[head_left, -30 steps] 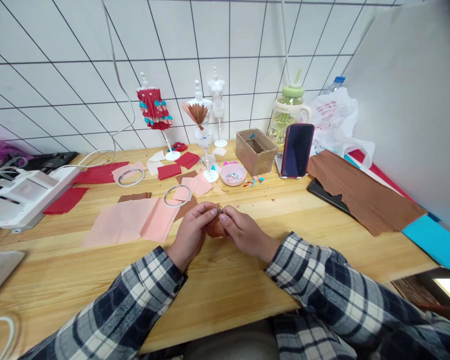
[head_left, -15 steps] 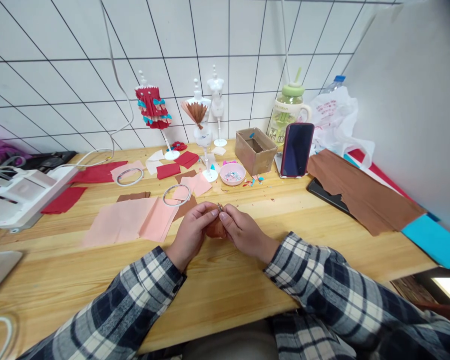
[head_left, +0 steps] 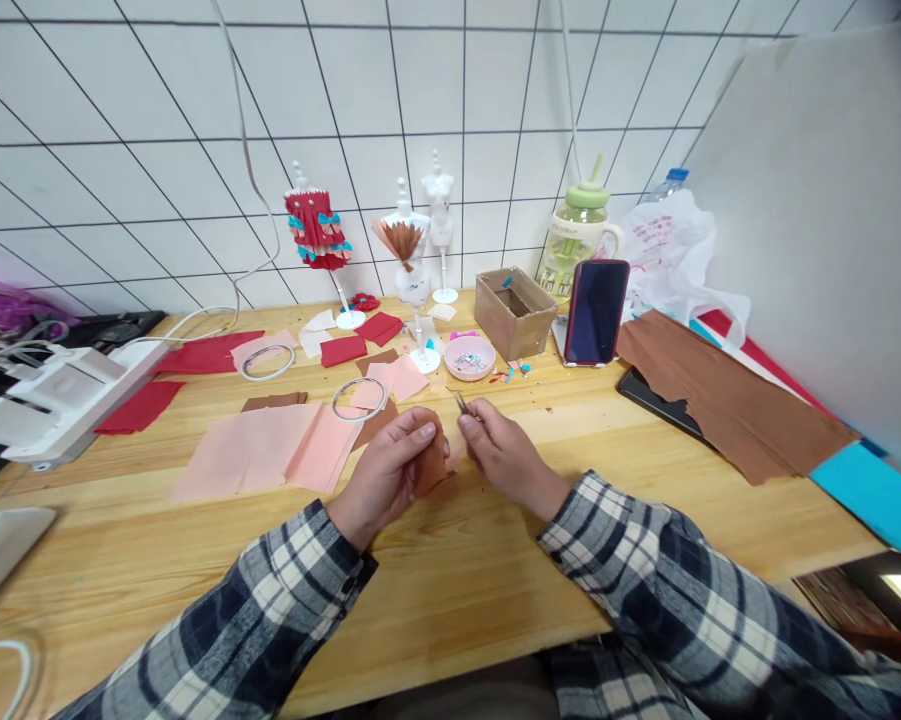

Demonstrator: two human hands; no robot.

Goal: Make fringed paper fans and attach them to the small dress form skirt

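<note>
My left hand (head_left: 390, 462) pinches a piece of brown crepe paper (head_left: 433, 462) between thumb and fingers; part of the piece is hidden behind the fingers. Just to its right, my right hand (head_left: 506, 448) is closed around a small metal tool (head_left: 461, 403) with slim pointed tips. Its grip end is covered by the fingers, so its exact kind does not show. A narrow gap separates the tool from the brown piece. Beyond the hands, a small white dress form (head_left: 414, 288) wears a pleated brown paper fan (head_left: 403, 243) across its chest.
Pink sheets (head_left: 251, 450) and a bangle-like ring (head_left: 359, 398) lie at the left. Behind are a pink dish (head_left: 470, 358), a cardboard box (head_left: 516, 315), a phone (head_left: 596, 310) and a drink bottle (head_left: 574, 240). Brown sheets (head_left: 742, 390) lie right, a power strip (head_left: 82, 400) left.
My hands have moved apart. My right hand has drawn the metal tool to the right, off the brown piece, while my left hand keeps hold of the piece. The view has tilted slightly.
</note>
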